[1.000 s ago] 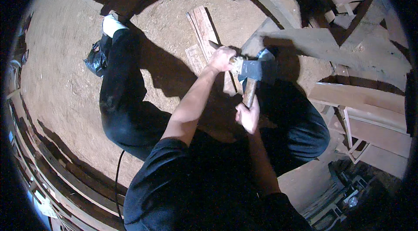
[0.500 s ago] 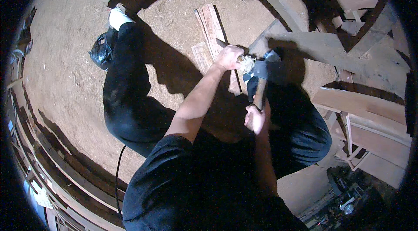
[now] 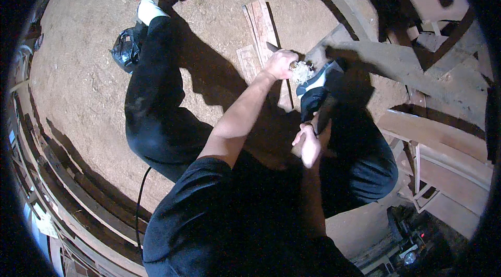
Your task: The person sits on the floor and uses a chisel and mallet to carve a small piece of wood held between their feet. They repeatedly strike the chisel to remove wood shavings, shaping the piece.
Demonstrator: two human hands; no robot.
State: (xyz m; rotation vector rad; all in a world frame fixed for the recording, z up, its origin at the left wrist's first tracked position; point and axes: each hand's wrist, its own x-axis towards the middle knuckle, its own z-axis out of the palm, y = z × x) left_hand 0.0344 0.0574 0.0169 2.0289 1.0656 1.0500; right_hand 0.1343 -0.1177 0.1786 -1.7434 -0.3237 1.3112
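My left hand [image 3: 282, 64] is closed around a short stick. Its dark end [image 3: 271, 46] sticks out on the far left side of the fist, and a pale, frayed tuft of fibres [image 3: 302, 72] shows on the right side. In my right hand [image 3: 309, 146], the fingers wrap the wooden handle of a hatchet. The dark hatchet head [image 3: 324, 112] is just above that hand, seen nearly edge-on and apart from the stick. My right shoe [image 3: 318, 80] is beside the tuft, partly in shadow.
Thin reddish boards [image 3: 261, 24] lie on the dusty ground beyond my left hand. Thick timber [image 3: 396, 58] crosses at the right, with planks [image 3: 433, 131] stacked nearer. A black plastic bag [image 3: 125, 50] rests by my left leg. Long beams [image 3: 78, 188] line the left.
The hatchet has come up and back from beside the tuft towards me, its head now close over my right hand. My left hand keeps its grip on the stick; the view has shifted slightly.
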